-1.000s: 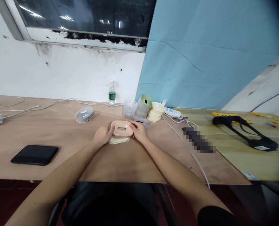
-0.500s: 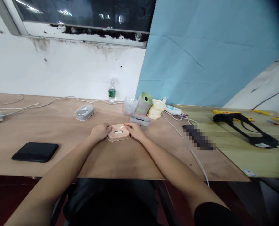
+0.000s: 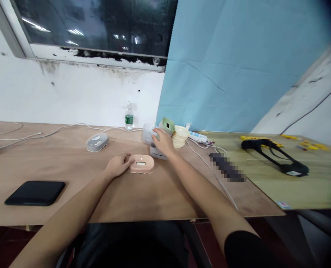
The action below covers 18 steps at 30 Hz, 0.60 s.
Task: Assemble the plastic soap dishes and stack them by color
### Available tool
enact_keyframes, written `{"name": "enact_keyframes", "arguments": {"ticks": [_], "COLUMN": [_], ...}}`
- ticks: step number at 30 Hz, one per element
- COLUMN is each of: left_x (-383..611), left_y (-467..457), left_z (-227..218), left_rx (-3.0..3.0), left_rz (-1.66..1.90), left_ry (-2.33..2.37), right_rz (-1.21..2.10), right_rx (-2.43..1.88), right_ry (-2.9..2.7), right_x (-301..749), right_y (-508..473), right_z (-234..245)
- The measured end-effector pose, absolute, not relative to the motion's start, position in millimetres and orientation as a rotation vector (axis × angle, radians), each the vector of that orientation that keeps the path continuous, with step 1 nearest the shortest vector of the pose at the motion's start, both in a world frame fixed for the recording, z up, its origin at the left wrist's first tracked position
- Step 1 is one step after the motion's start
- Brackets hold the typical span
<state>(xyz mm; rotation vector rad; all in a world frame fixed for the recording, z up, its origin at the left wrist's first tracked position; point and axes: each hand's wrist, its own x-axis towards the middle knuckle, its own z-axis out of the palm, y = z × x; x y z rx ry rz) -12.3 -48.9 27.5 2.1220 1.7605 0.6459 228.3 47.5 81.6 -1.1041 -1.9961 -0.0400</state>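
Head view, left hand: the left hand (image 3: 117, 165) lies on the table (image 3: 154, 193) with its fingertips against the left end of the pink dish (image 3: 141, 164). The fingers are loose, not closed round it. It looks like the hand is there to keep the dish from sliding.
Head view, pink dish: it sits flat in the middle of the table, close to the person, with its top part sitting snug on a pale bottom part.
Head view, right hand: the right hand (image 3: 162, 142) is stretched out past the pink dish, well apart from the left hand. Its fingers touch the clear tub (image 3: 148, 133). I cannot tell if it has a grip on it.
Head view, under the right hand: a grey dish (image 3: 156, 152) pokes out, partly hidden.
Head view, stacks: a green piece (image 3: 167, 124) and a cream stack (image 3: 180, 136) stand just beside the clear tub. The parts sit inside each other, so they probably take up less room.
Head view, farther off: a water bottle (image 3: 129, 117) stands by the wall, a grey box (image 3: 97, 142) sits to the left, and a black pad (image 3: 35, 192) lies near the table edge.
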Motion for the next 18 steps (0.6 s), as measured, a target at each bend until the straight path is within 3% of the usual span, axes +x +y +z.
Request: {"name": "enact_keyframes", "arguments": {"ticks": [7,12,18], "left_x": [-14,-16,-16], "left_y": [-51,-50,-49], "left_z": [30,27,26], "left_rx": [2.193,2.208,2.164], "left_rz": [0.641,0.66,1.055], "left_ry": [1.632,1.589,1.574], "right_rz": [-0.057,0.005,0.312], "right_rx": [-1.338,-1.178,-0.976], "right_ry": [-2.126,-2.049,-1.758], "right_x": [220,218,212], "right_y": [99,102,41], "right_z": [81,80,75]}}
